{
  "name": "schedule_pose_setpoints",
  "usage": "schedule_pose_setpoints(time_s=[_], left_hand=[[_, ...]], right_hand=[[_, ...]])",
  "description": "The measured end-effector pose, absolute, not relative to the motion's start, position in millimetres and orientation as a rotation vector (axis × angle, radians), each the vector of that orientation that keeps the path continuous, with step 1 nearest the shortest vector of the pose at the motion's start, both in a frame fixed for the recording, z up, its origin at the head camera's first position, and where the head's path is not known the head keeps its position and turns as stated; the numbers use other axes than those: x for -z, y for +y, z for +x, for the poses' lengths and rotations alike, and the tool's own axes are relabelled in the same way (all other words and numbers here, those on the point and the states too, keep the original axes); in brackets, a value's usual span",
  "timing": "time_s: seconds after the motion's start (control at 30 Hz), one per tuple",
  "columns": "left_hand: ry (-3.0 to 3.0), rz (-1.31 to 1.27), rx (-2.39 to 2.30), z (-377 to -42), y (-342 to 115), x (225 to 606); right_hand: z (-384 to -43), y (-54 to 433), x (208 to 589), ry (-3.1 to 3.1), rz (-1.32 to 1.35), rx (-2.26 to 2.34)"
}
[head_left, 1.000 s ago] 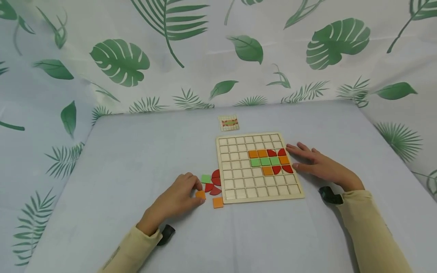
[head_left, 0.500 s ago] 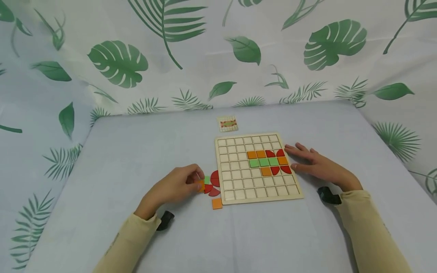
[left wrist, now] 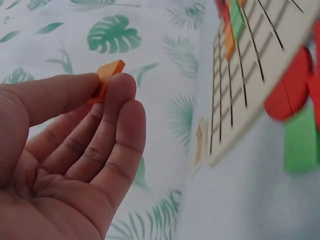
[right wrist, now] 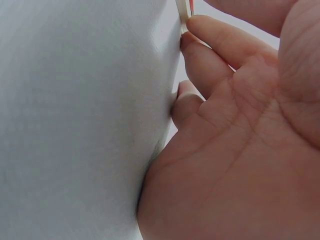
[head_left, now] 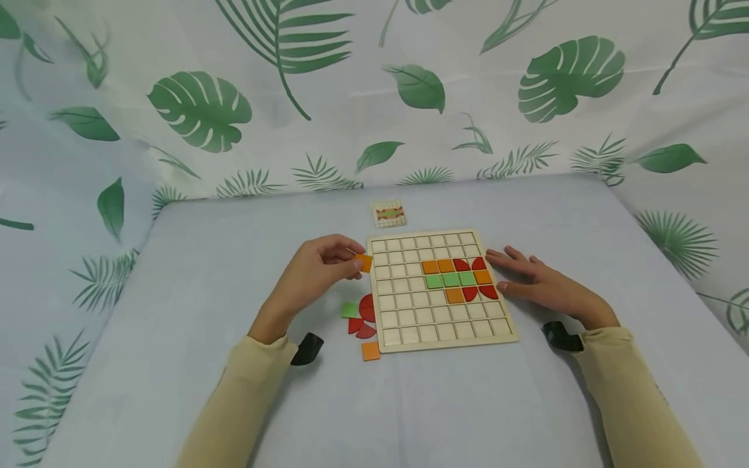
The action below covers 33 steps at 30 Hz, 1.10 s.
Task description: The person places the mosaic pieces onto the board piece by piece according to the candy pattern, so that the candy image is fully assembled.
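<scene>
Between thumb and fingertips, my left hand (head_left: pixel 316 270) pinches an orange square tile (head_left: pixel 365 262) at the left edge of the wooden grid board (head_left: pixel 404 323). The left wrist view shows the orange tile (left wrist: pixel 107 80) held up off the table. Orange, green and red pieces form a pattern on the board's right half, with a row of green tiles (head_left: pixel 450 279) in its middle. My right hand (head_left: pixel 552 289) rests on the table with its fingers extended, touching the board's right edge. In the right wrist view the right palm (right wrist: pixel 235 145) fills much of the picture.
Left of the board lie a green tile (head_left: pixel 349 310), several red curved pieces (head_left: pixel 367 307) and a loose orange tile (head_left: pixel 371 351). A small pattern card (head_left: pixel 387 214) lies behind the board. A leaf-print cloth (head_left: pixel 328 143) hangs at the back.
My left hand has lifted the orange tile from beside the loose pieces and carried it away from me to the board's upper left edge. The right hand stays at the board.
</scene>
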<state>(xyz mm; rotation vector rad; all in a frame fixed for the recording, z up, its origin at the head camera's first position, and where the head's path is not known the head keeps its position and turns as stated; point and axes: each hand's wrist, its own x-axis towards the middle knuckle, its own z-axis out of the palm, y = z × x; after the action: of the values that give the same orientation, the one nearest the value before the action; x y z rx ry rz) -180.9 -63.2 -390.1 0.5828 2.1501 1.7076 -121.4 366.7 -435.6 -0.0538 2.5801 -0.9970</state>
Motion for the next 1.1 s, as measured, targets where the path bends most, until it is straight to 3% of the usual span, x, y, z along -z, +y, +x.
schedule_pose_setpoints(time_s=[0.5, 1.1], left_hand=[[1.919, 0.61, -1.934, -188, -15, 379], [1.806, 0.565, -1.928, -183, 13, 404]], right_hand=[[-122, 365, 433, 2.577, -0.108, 1.048], [-120, 368, 438, 2.578, -0.119, 1.059]])
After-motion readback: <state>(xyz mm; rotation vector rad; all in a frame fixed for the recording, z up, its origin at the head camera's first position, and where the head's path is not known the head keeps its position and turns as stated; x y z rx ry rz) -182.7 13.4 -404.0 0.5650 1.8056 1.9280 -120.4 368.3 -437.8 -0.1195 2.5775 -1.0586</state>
